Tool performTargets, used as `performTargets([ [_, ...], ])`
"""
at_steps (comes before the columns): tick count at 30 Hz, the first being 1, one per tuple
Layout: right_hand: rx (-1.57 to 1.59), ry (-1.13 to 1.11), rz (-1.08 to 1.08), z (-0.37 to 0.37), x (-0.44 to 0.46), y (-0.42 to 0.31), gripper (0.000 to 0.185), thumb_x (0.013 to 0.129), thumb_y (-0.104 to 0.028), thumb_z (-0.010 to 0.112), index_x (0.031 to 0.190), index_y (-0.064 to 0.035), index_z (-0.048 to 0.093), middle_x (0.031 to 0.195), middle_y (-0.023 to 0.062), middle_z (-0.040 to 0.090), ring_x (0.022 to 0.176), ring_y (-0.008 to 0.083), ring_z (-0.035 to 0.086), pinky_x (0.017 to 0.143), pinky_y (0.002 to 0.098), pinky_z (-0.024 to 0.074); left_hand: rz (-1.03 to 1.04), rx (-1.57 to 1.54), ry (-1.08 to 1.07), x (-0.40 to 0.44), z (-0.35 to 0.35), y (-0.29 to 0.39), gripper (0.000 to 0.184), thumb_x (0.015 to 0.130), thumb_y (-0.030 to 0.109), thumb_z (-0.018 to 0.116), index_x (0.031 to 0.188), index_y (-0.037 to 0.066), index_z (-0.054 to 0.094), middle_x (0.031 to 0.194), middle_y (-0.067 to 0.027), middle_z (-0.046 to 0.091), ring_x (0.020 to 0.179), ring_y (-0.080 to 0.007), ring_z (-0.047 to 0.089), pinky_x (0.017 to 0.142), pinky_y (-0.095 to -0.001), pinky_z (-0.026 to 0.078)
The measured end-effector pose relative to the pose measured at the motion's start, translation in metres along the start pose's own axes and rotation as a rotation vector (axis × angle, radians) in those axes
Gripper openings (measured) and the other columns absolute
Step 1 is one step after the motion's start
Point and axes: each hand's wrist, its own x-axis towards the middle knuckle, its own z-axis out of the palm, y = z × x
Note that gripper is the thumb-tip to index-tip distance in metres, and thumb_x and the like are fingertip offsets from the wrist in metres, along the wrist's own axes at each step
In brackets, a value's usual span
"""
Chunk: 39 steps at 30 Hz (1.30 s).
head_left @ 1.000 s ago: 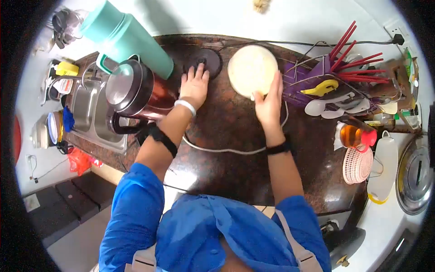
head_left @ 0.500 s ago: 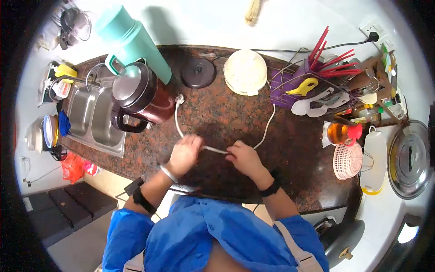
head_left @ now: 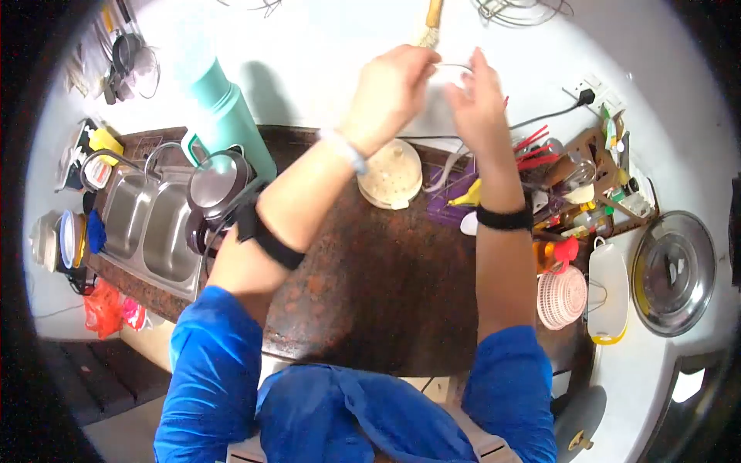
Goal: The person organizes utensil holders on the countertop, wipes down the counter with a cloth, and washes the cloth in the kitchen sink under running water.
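Both hands are raised in front of the white wall above the counter. My left hand [head_left: 390,92] has its fingers pinched together on a thin cord [head_left: 454,65], which arcs across toward my right hand [head_left: 480,100]. The right fingers stretch upward, slightly blurred, with the thumb standing apart. Below the hands sits a round cream-coloured appliance [head_left: 390,176] with a lid. A pale curved strip [head_left: 444,171] lies to its right; I cannot tell whether it is part of the cord. A wood-handled brush [head_left: 432,21] hangs just above my left hand.
To the left are a mint-green thermos [head_left: 235,127], a dark red kettle [head_left: 220,185] and a double sink [head_left: 171,231]. On the right are a purple utensil holder [head_left: 448,208], a pink basket [head_left: 563,299], a white tray [head_left: 610,289] and a large metal lid [head_left: 674,274]. A wire rack [head_left: 521,11] hangs above.
Both hands have risen from the counter's front to the wall, and the view has tilted up. The right fingers have spread from their pinch on the cord.
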Motion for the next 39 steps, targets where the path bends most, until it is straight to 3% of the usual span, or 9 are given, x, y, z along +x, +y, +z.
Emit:
performTargets([
  [5, 0.092, 0.082, 0.122, -0.078, -0.030, -0.047, 0.052, 0.086, -0.004, 0.059, 0.134, 0.0017, 0.042, 0.131, 0.0200, 0.046, 0.107, 0.0281, 0.059, 0.084, 0.0339, 0.0514, -0.107, -0.071, -0.120, 0.012, 0.097, -0.019, 0.014, 0.082, 0.008, 0.060, 0.094, 0.003, 0.065, 0.089, -0.0176, 0.065, 0.084, -0.0343, 0.063, 0.075, -0.0409, 0.051],
  [10, 0.215, 0.140, 0.154, -0.106, -0.096, -0.034, 0.040, 0.088, -0.002, 0.059, 0.127, -0.0025, 0.051, 0.131, 0.0145, 0.048, 0.105, 0.0225, 0.060, 0.080, 0.0288, 0.0524, 0.013, -0.300, -0.723, -0.011, 0.150, -0.036, 0.038, 0.075, -0.001, 0.051, 0.111, 0.004, 0.064, 0.101, -0.0182, 0.065, 0.094, -0.0346, 0.062, 0.084, -0.0417, 0.050],
  [14, 0.074, 0.165, 0.288, -0.119, -0.164, -0.015, 0.034, 0.088, -0.004, 0.059, 0.122, -0.0019, 0.055, 0.128, 0.0152, 0.051, 0.098, 0.0215, 0.062, 0.080, 0.0290, 0.0522, 0.394, -0.342, -0.519, -0.051, 0.150, -0.046, 0.050, 0.074, -0.002, 0.051, 0.123, 0.004, 0.056, 0.130, -0.0181, 0.052, 0.114, -0.0360, 0.053, 0.096, -0.0410, 0.045],
  [18, 0.010, 0.210, 0.609, -0.126, -0.247, -0.006, 0.029, 0.087, -0.004, 0.060, 0.116, -0.0017, 0.058, 0.122, 0.0141, 0.056, 0.092, 0.0187, 0.062, 0.079, 0.0275, 0.0511, 0.019, -0.128, -0.601, -0.086, 0.104, -0.075, 0.042, 0.080, 0.009, 0.060, 0.122, 0.005, 0.057, 0.125, -0.0186, 0.055, 0.118, -0.0351, 0.050, 0.098, -0.0397, 0.043],
  [21, -0.071, 0.158, 0.837, -0.127, -0.314, -0.010, 0.026, 0.084, -0.004, 0.063, 0.110, -0.0033, 0.061, 0.108, 0.0108, 0.062, 0.084, 0.0164, 0.063, 0.072, 0.0266, 0.0514, 0.118, 0.092, -0.671, -0.136, 0.098, -0.094, 0.043, 0.080, 0.019, 0.066, 0.120, 0.004, 0.057, 0.121, -0.0186, 0.057, 0.109, -0.0364, 0.055, 0.094, -0.0410, 0.045],
  [23, -0.020, 0.093, 0.890, -0.116, -0.338, -0.021, 0.026, 0.084, -0.004, 0.063, 0.110, -0.0036, 0.061, 0.107, 0.0104, 0.062, 0.083, 0.0161, 0.063, 0.071, 0.0266, 0.0515, -0.280, -0.135, -0.851, -0.149, 0.073, -0.089, 0.044, 0.080, 0.028, 0.068, 0.116, 0.004, 0.058, 0.117, -0.0177, 0.058, 0.102, -0.0361, 0.058, 0.090, -0.0424, 0.045],
  [25, 0.006, -0.024, 0.958, -0.109, -0.356, -0.030, 0.030, 0.083, -0.004, 0.064, 0.112, -0.0042, 0.060, 0.107, 0.0117, 0.062, 0.081, 0.0201, 0.064, 0.072, 0.0297, 0.0526, -0.200, 0.055, -0.831, -0.155, 0.064, -0.085, 0.045, 0.081, 0.036, 0.067, 0.113, 0.005, 0.058, 0.113, -0.0165, 0.059, 0.102, -0.0342, 0.057, 0.086, -0.0442, 0.047],
  [30, -0.097, -0.354, 0.768, -0.070, -0.366, -0.003, 0.039, 0.082, -0.013, 0.064, 0.119, -0.0012, 0.055, 0.120, 0.0190, 0.057, 0.109, 0.0379, 0.055, 0.097, 0.0434, 0.0440, -0.312, 0.449, -0.816, -0.175, 0.056, -0.047, 0.051, 0.080, 0.045, 0.066, 0.115, 0.009, 0.056, 0.112, -0.0150, 0.058, 0.101, -0.0404, 0.056, 0.083, -0.0477, 0.049],
  [39, -0.486, -0.700, 0.444, 0.063, -0.327, -0.004, 0.073, 0.086, -0.043, 0.057, 0.140, 0.0008, 0.034, 0.148, 0.0199, 0.030, 0.138, 0.0362, 0.025, 0.108, 0.0620, 0.0197, -0.405, 0.427, -0.562, -0.198, 0.052, -0.017, 0.073, 0.079, 0.037, 0.070, 0.136, 0.004, 0.037, 0.139, -0.0245, 0.038, 0.121, -0.0451, 0.041, 0.100, -0.0502, 0.038],
])
